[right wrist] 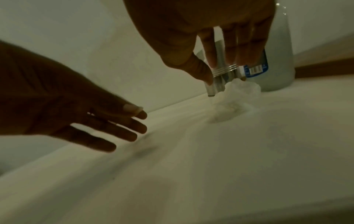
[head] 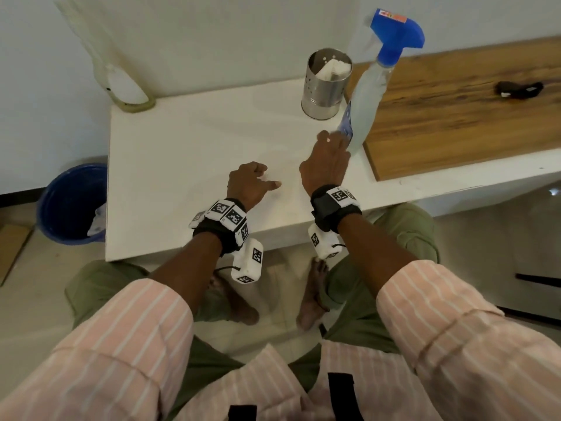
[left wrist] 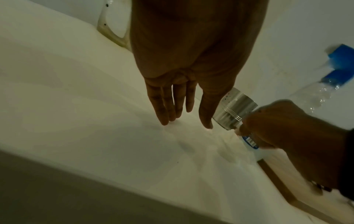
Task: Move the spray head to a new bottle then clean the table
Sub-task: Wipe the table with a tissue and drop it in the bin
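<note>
A: On the white table point(head: 182, 153), the bottle point(head: 364, 110) is standing with the blue spray head point(head: 397, 34) fitted, so the swap looks done.

B: Right hand point(head: 326, 165)?

A: Fingers spread and relaxed, hovering over a crumpled tissue point(right wrist: 241, 91) just beside the bottle base, probably reaching for it to wipe. Gripping nothing.

B: Left hand point(head: 249, 183)?

A: Loosely spread, empty, fingertips near the tabletop.

B: Obstacles?

A: Steel cup point(head: 328, 86) with tissues is sitting close behind, the board point(head: 455, 117) touching the bottle's right. Both are crowding the wipe area.

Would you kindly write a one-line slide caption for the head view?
Right hand beside the spray bottle, left hand hovering over the white table near a steel canister.
</note>
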Demonstrator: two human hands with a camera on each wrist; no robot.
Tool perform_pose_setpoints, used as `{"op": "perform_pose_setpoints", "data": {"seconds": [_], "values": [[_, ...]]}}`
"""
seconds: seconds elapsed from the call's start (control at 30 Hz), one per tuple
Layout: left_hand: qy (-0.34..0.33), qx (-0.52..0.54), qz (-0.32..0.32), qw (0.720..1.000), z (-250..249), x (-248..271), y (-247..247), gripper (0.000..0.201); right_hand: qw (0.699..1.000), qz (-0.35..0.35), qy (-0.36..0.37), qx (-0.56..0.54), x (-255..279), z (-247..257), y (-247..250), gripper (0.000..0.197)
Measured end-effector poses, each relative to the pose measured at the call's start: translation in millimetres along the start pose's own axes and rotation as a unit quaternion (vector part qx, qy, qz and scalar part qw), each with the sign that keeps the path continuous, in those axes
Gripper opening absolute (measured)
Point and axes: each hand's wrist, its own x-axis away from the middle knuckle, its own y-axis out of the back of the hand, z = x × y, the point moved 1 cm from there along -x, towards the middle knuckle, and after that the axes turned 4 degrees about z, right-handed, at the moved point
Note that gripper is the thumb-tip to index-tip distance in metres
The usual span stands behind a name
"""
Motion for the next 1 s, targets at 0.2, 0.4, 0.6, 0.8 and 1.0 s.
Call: {"op": "perform_pose_setpoints", "data": {"seconds": [0.2, 0.4, 0.6, 0.8, 1.0], "values": [[-0.037, -0.142, 0.028, 0.989, 3.6, 8.4, -2.1, 0.087, 0.980, 0.187, 0.062, 0.008, 4.8, -6.3, -42.9, 0.064], [-0.045, -0.270, 0.075, 0.959, 7.4, 13.3, -9.3, 0.124, 0.973, 0.202, 0.109, 0.005, 27.2, -0.4, -59.8, 0.074], [-0.041, -0.334, 0.094, 0.937, 2.4, 21.9, -15.2, 0.128, 0.991, 0.132, 0.019, 0.016, 17.2, -7.6, -47.6, 0.076], [-0.036, -0.360, 0.091, 0.928, -3.0, 22.8, -17.5, 0.123, 0.989, 0.146, -0.003, 0.011, 12.8, -9.5, -52.4, 0.072], [-0.043, -0.361, 0.079, 0.928, -3.2, 20.1, -18.3, 0.114, 0.966, 0.197, 0.158, 0.053, 43.4, 2.8, -55.3, 0.069]]}}
